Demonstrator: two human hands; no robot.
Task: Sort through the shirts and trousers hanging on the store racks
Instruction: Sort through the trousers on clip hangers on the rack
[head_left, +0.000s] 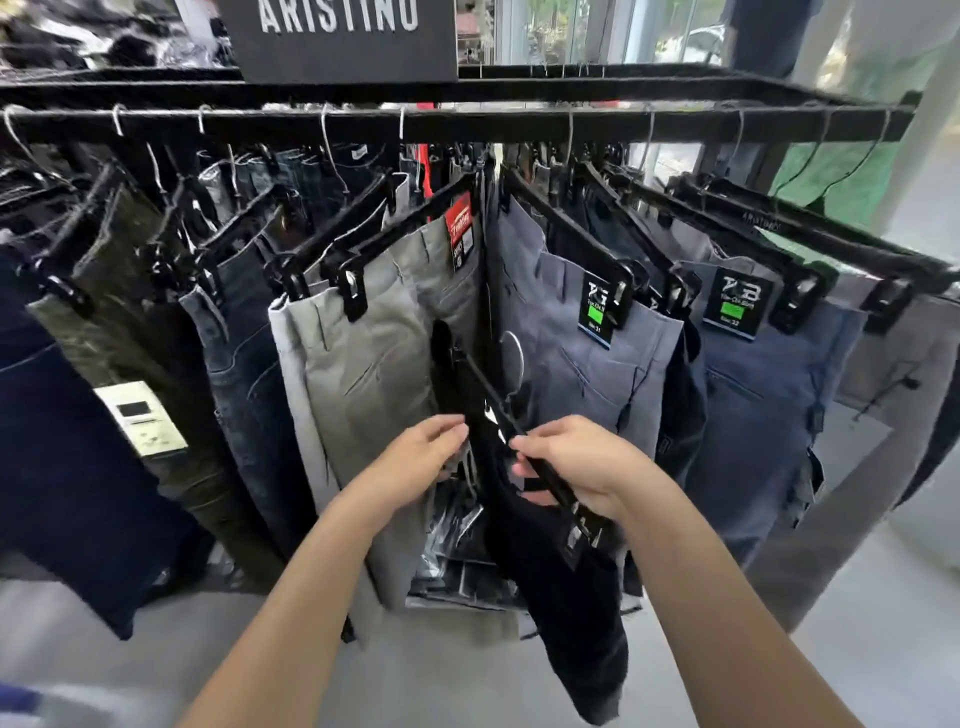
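In the lower middle of the frame, the right hand (576, 462) is curling its fingers tight round a black hanger (496, 397). The left hand (426, 452) is pinching the edge of the black trousers (561, 582) hanging from it. Just behind, grey trousers (374, 374) and blue trousers (582, 369) are hanging from the black rail (467, 124) near the top. A dark sign (343, 47) is sitting above it.
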